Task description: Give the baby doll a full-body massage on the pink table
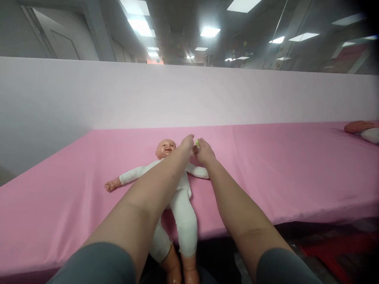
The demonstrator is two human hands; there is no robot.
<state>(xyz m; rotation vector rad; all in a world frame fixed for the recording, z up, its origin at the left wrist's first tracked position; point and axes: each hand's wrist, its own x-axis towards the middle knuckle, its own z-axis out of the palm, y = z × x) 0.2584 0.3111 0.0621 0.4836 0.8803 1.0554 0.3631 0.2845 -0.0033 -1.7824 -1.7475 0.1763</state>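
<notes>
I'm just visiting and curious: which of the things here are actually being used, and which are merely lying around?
In use:
- left hand and right hand, meeting over a small pale green object, too small to identify
- plastic baby doll in white cloth bodysuit, lying face up on the pink-covered table

Lying about:
- orange and white soft items at the far right edge

Pink-sheeted bed point(281, 177) with baby doll point(177, 197) on top

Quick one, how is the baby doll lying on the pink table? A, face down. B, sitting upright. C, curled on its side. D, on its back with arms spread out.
D: the doll lies face up on the pink table, its white-sleeved arms stretched out to both sides.
</notes>
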